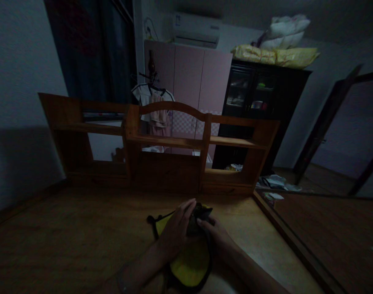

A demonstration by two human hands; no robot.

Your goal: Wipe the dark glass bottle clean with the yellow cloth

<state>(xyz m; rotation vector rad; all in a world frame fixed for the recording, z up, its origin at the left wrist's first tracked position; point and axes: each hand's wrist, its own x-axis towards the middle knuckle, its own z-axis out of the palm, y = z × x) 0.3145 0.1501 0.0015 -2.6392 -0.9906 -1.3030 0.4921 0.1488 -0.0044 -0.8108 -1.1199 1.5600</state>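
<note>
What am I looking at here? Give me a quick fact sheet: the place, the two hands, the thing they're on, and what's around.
Place: dim room, wooden desk with a shelf unit at its back
Thing: yellow fabric item with dark edging, lying on the desk
Left hand: laid over the item, fingertips at its dark top
Right hand: touching the same dark top; grip too dim to tell
Behind: pink wardrobe, dark cabinet, hanging clothes

a dim home bedroom: pink wardrobe (188, 90), clothes on hangers (154, 107), wall air conditioner (196, 30), bedding bundles (276, 47) atop a dark cabinet (260, 110), wooden desk (82, 232) with shelf hutch (161, 141).
</note>
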